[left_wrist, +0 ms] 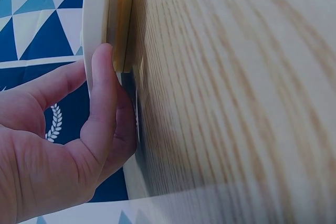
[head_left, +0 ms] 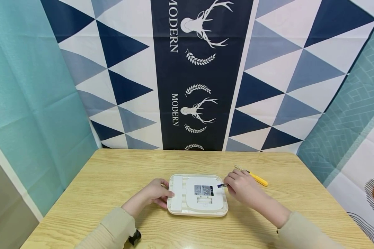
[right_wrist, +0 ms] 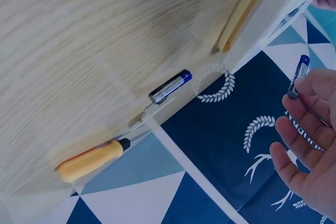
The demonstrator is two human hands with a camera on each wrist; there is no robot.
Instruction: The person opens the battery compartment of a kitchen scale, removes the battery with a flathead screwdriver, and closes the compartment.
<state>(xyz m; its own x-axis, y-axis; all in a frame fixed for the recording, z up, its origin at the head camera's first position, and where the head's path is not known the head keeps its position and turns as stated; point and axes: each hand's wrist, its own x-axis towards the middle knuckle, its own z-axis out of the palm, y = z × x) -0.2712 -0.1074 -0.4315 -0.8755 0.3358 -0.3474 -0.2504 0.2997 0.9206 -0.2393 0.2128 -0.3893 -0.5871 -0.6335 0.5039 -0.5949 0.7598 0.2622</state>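
Observation:
A white rounded plastic device (head_left: 182,197), probably a scale, has its underside up, showing a printed label (head_left: 203,190) and a small recessed battery slot (head_left: 204,200). My left hand (head_left: 158,193) grips its left edge, thumb on top and fingers below the rim. In the left wrist view, that hand (left_wrist: 68,129) pinches the device's edge (left_wrist: 96,19) just above the table. Over the device's right side, my right hand (head_left: 243,186) pinches a blue and silver battery (head_left: 222,185). The right wrist view shows this battery (right_wrist: 299,74) between thumb and forefinger.
A yellow-handled screwdriver (head_left: 258,179) lies on the wooden table (head_left: 118,166), right of the device and beyond my right hand. Near the shaft a second blue battery (right_wrist: 170,86) lies in the right wrist view. Patterned cloth (head_left: 193,76) hangs behind the table.

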